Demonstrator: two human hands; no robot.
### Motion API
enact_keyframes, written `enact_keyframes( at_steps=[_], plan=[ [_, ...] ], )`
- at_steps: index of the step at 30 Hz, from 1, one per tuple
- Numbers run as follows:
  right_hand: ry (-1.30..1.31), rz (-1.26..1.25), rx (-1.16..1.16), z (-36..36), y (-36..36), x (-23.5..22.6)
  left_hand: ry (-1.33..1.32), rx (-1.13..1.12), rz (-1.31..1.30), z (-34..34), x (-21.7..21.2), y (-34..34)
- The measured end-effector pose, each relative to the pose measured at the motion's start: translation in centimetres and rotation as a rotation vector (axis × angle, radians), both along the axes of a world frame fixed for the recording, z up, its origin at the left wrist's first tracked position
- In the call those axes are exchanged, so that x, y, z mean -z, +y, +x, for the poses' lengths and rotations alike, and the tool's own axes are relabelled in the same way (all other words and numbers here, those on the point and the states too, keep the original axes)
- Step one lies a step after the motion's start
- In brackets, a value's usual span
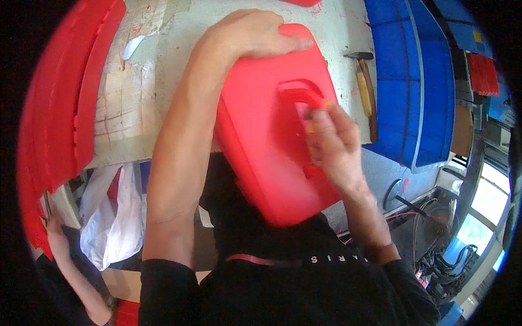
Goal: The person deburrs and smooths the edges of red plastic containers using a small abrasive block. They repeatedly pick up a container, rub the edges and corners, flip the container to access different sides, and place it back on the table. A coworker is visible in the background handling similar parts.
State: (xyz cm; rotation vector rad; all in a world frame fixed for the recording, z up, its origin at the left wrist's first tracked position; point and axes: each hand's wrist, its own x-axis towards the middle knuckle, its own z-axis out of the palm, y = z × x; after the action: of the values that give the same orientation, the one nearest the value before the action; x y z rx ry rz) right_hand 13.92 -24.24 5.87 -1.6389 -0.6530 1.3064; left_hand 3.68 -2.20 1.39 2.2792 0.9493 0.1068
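A red plastic case-like piece (258, 119) with a curved loop, which looks like a handle (304, 92), lies tilted across the near edge of the worktable, its near end by my black shirt. My left hand (253, 35) grips its far end, thumb on the upper face and the other fingers over the edge. At the loop's right end, my right hand (337, 141) is closed in a pinch, slightly blurred. Small orange-yellow bits show at its fingers, but what it holds is mostly hidden.
A hammer (365, 95) and a yellow-handled tool lie right on the worktable (130, 98). Blue crates (408, 81) stand beyond them. Red plastic pieces (65, 98) are stacked left, above a white plastic bag (114, 217). Another person's arm (76, 277) shows lower left.
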Motion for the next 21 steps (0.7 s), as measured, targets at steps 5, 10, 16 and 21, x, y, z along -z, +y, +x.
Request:
enact_keyframes(
  at_steps=[5,10,16,21],
  plan=[
    [-0.016,-0.113,0.113,0.1,-0.5,-0.5,-0.034,-0.014,0.046,-0.3,-0.3,-1.0],
    [-0.206,-0.048,0.103,-0.2,-0.9,-0.3,-0.013,0.002,0.074,-0.2,-1.0,-1.7],
    [-0.111,-0.079,0.138,-0.2,-1.9,-0.1,-0.027,0.016,0.090,-0.1,-1.4,-2.0],
    [-0.169,-0.188,0.060,0.3,-0.5,-0.5,-0.052,0.003,0.101,0.3,-1.4,-2.5]
  ],
)
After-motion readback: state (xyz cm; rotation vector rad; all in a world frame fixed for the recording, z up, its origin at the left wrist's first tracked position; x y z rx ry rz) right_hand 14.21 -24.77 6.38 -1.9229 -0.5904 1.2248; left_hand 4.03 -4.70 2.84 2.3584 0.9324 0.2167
